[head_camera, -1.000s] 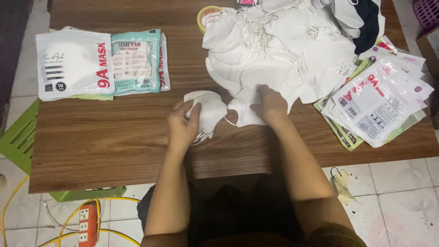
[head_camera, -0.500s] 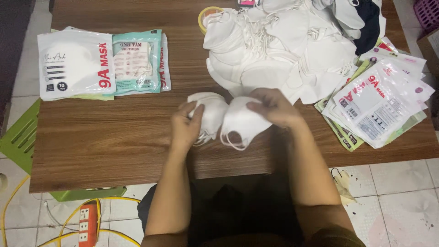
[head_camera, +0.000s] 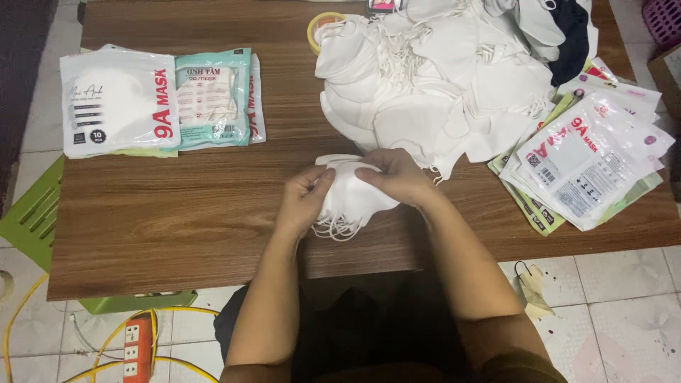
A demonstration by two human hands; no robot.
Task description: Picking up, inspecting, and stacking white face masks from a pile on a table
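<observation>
Grip of both hands [head_camera: 355,186] (closed) on white masks [head_camera: 352,200]

Flat white plastic pouch with red lettering [head_camera: 117,103] lies far left of the grip, up the worktop. Teal-and-white flat pouch [head_camera: 213,97] overlaps its right edge, nearer the grip. Fanned stack of clear-white empty pouches with red and green print [head_camera: 589,163] lies right of the grip, at the worktop edge.

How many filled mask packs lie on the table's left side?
2 show: a white pack at far left and a teal pack overlapping its right edge. Edges beneath suggest more may be hidden.
</observation>
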